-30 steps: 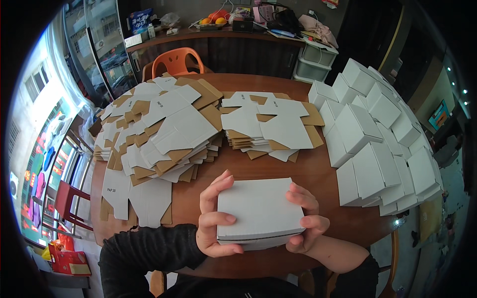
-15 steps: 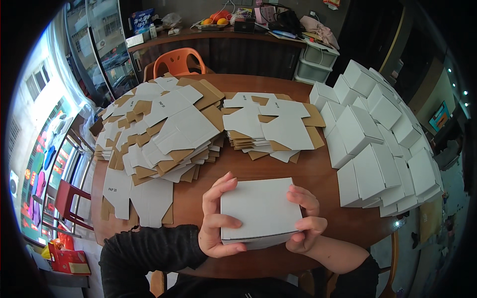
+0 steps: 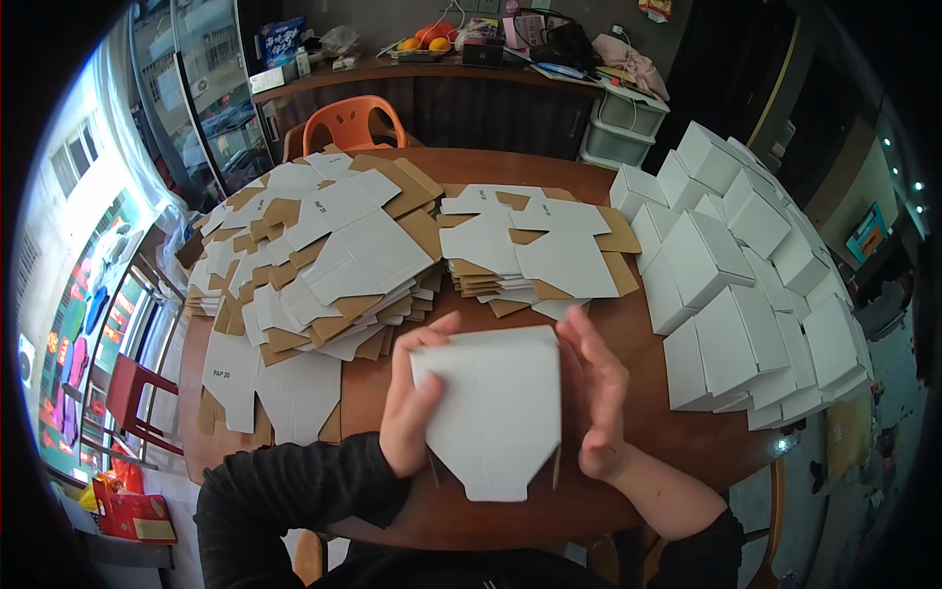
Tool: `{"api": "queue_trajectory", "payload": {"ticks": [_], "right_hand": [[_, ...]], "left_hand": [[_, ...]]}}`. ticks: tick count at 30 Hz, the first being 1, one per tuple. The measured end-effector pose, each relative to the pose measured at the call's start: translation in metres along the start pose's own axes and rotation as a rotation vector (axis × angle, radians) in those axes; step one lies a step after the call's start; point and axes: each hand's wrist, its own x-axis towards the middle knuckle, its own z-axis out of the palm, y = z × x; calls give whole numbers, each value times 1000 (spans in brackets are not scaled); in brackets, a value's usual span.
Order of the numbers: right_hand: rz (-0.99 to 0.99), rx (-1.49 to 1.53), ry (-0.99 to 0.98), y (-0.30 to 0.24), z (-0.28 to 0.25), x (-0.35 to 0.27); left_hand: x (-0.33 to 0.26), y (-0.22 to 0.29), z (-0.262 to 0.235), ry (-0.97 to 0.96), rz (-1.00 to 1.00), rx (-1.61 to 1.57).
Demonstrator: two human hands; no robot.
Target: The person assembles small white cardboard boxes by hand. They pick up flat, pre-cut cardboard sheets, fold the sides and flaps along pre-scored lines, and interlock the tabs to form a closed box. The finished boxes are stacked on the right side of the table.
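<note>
I hold a white cardboard box blank, partly folded, upright over the near edge of the round wooden table. My left hand grips its left side, thumb on top near the upper edge. My right hand presses flat against its right side. A tapered flap hangs at the bottom of the blank. Behind it lie two heaps of flat white-and-brown blanks: a large one at the left and a smaller stack in the middle.
Several folded white boxes are piled along the table's right side. An orange plastic chair stands at the far edge, with a cluttered dark counter behind. Red stools stand on the floor at the left.
The box blank has tipped from lying flat between my hands to standing more upright. My hands shifted to its sides, and the bottom flap now hangs down.
</note>
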Motion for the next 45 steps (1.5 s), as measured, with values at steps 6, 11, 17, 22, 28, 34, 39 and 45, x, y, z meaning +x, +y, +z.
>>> {"api": "queue_trajectory", "payload": {"ticks": [6,11,17,22,28,34,39,45], "right_hand": [[-203,-426,-271,3,-14,7],[80,-18,-63,-1,-8,11],[497,393,50,-9,-9,8],[273,253,-59,-15,-16,15],[110,224,114,-1,-18,2],[-5,222,41,-8,-20,8],[100,315,55,-6,-20,5],[116,342,-2,-8,-18,5]], "left_hand": [[8,3,-3,-90,-190,-111],[2,-12,-8,-245,57,87],[4,-5,-13,-258,119,540],[-3,-10,-13,-238,33,388],[-3,-7,-6,-290,17,430],[-8,6,-1,-306,-94,533],[-7,3,-1,-289,-143,399],[-6,2,-2,-289,-246,297]]}}
